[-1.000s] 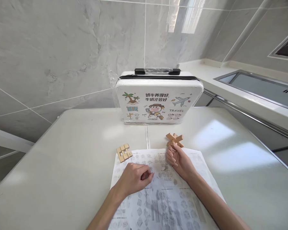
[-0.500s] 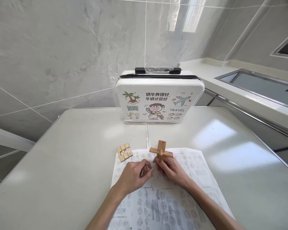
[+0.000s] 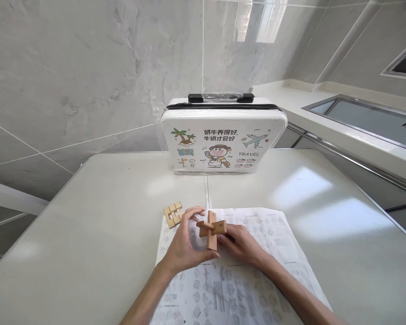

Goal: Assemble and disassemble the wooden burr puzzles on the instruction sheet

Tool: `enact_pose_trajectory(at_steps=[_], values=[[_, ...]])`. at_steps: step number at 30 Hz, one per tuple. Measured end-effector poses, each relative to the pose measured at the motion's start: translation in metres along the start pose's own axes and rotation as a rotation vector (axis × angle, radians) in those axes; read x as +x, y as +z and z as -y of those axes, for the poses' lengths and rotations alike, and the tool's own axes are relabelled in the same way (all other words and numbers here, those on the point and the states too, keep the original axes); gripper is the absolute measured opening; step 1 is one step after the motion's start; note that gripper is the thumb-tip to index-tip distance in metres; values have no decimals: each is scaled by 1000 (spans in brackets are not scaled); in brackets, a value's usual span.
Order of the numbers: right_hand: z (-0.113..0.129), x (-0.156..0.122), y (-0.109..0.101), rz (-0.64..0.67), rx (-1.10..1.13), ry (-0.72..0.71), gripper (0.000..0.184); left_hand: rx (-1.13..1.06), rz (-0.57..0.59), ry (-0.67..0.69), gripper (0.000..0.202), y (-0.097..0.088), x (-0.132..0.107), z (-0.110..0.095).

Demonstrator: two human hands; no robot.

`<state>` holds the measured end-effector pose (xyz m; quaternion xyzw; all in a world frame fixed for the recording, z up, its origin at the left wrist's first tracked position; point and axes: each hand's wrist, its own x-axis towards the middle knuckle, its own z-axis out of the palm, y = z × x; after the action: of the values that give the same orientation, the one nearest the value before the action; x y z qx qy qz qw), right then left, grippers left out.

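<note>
- My right grip [image 3: 241,243] is clamped on the wooden cross puzzle [image 3: 212,231], above the printed sheet [image 3: 243,289].
- My left grip [image 3: 183,247] curves around it, fingers apart; I can't tell if touching.

Beyond the hands [image 3: 242,244], plastic-wrapped white suitcase [image 3: 221,122], then grey tiled wall [image 3: 88,67]. Right of them, pale worktop [image 3: 286,97] with metal-rimmed inset [image 3: 375,121].

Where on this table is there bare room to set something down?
The table is bare left of the flat wooden puzzle, right of the paper, and between paper and suitcase. It is crowded over the paper, where the right hand holds the wooden cross and the left hand curves around it; the puzzle sits at the paper's far left corner.
</note>
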<state>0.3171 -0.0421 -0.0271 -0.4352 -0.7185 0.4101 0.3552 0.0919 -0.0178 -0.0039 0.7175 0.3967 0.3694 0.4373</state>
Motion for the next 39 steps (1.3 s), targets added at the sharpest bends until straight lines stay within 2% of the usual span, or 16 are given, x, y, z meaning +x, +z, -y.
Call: enact_pose_trajectory(at_steps=[2,6,8,12,26,34,39], values=[[2,0,-1,12,46,4,22,-67,71,-46,106,-2,1,-4],[5,1,-1,4,72,43,21,-96,126,-102,88,-4,3,-10],[5,0,-1,-3,89,71,20,-103,102,-118,82,-5,4,-11],[2,-2,0,-12,162,101,20,-120,44,-154,83,-5,5,-11],[-3,-4,2,-111,73,75,17,-47,36,-142,80,-3,6,-13],[2,-2,3,-142,194,114,25,-46,6,-132,80,-6,7,-12],[3,-2,3,-157,181,104,25,-54,-15,-109,81,-6,7,-10]])
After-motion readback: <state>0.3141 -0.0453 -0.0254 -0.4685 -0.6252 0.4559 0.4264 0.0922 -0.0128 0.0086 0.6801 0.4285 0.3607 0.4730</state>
